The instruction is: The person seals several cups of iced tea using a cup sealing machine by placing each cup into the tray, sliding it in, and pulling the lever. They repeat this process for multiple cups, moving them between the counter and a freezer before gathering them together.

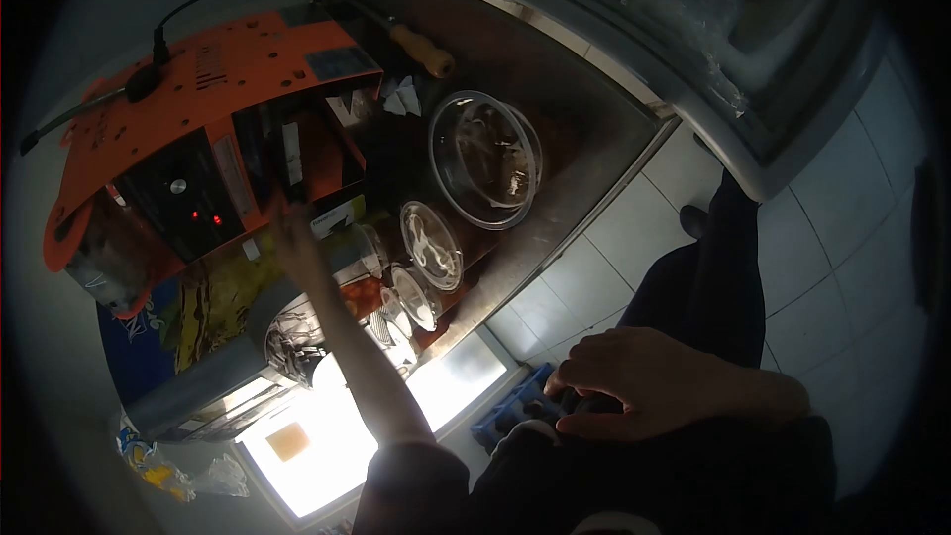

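Orange boxy machine [213, 139], left hand [293, 238] at its front opening

Step in hand, I'd judge: reaching at that opening. Go slow and straight, fingers off the edges, forearm clear of the small clear round plastic bowls [432, 246] beside it. Left fingers are blurred in shadow; can't tell if they're apart, gripping or touching. Right hand [644, 381] is over the dark-clothed lap, fingers loosely curled, thumb apart, nothing visible in them.

Machine sits on the dark table [565, 79]: perforated orange top, black front panel, round silver knob [178, 186], two red lights [217, 220] lit.
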Tool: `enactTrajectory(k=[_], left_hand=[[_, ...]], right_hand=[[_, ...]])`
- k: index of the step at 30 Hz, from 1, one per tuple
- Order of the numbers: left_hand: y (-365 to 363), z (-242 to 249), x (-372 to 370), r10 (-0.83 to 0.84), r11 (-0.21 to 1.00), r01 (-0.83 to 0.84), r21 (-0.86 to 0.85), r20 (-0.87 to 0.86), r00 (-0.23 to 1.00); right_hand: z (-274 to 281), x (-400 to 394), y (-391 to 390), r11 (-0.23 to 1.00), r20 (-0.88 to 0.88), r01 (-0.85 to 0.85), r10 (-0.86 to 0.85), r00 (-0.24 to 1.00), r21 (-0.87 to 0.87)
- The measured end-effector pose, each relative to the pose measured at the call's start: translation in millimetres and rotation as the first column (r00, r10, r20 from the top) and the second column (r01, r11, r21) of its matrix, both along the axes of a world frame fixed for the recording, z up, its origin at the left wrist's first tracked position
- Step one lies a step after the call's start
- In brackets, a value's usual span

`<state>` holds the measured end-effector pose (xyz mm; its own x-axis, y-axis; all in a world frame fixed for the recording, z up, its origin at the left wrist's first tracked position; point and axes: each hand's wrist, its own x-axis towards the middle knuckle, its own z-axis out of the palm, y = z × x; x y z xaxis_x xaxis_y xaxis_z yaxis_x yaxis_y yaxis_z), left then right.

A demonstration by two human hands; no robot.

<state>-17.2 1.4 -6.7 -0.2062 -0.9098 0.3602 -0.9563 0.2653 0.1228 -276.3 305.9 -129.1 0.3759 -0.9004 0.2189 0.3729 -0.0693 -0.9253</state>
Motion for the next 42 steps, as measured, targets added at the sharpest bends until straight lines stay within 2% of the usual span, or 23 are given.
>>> enactTrajectory(k=[1,4,5,6,7,10,13,16,22,25,31,37,40,42], left_hand=[[-5,-12,-16,0.063,0.997,-0.062,-0.045,0.007,0.998],[-50,-26,-21,0.143,0.943,-0.073,-0.324,0.198,0.970],[-57,-30,-18,0.035,0.968,-0.042,-0.246,-0.032,0.999],[-49,-27,-37,-0.053,0.984,0.005,-0.178,-0.265,0.963],[-46,-26,-47,-0.121,0.990,0.070,-0.123,-0.485,0.866],[-48,-33,-41,-0.149,0.980,0.017,-0.201,-0.665,0.732],[-47,-30,-46,-0.128,0.980,-0.034,-0.194,-0.759,0.638],[-49,-32,-53,-0.108,0.975,-0.063,-0.214,-0.696,0.710],[-47,-27,-56,-0.061,0.963,-0.132,-0.234,-0.670,0.740],[-48,-25,-36,-0.116,0.983,-0.042,-0.178,-0.786,0.607],[-43,-28,-32,-0.082,0.977,-0.072,-0.200,-0.666,0.742],[-47,-21,-45,0.008,0.993,-0.091,-0.072,-0.745,0.667],[-49,-22,-43,-0.079,0.995,0.010,-0.095,-0.763,0.641],[-52,-26,-39,-0.082,0.990,-0.006,-0.143,-0.599,0.797]], right_hand=[[3,-2,0,1.000,-0.038,-0.021,0.021,0.999,-0.001],[8,-8,1,1.000,-0.057,0.031,-0.030,0.998,0.008],[8,-10,0,1.000,-0.071,0.012,-0.010,0.997,0.026],[7,-11,-2,0.999,-0.082,-0.011,0.014,0.996,0.045],[6,-10,-3,0.997,-0.089,-0.031,0.037,0.995,0.064],[4,-9,-7,0.997,-0.072,-0.016,0.021,0.997,0.071],[2,-9,-12,0.996,-0.035,-0.036,0.039,0.999,0.084],[5,-12,-19,0.996,-0.071,-0.028,0.034,0.997,0.086],[23,-24,-37,0.995,-0.122,-0.041,0.051,0.991,0.090],[29,-30,-46,0.997,-0.127,-0.009,0.020,0.992,0.082],[36,-39,-62,0.994,-0.163,-0.020,0.037,0.986,0.108],[66,-64,-85,0.999,-0.288,0.004,0.009,0.958,0.044],[94,-84,-102,0.997,-0.344,0.073,-0.077,0.936,-0.025],[117,-97,-117,0.997,-0.399,0.067,-0.074,0.914,-0.030]])
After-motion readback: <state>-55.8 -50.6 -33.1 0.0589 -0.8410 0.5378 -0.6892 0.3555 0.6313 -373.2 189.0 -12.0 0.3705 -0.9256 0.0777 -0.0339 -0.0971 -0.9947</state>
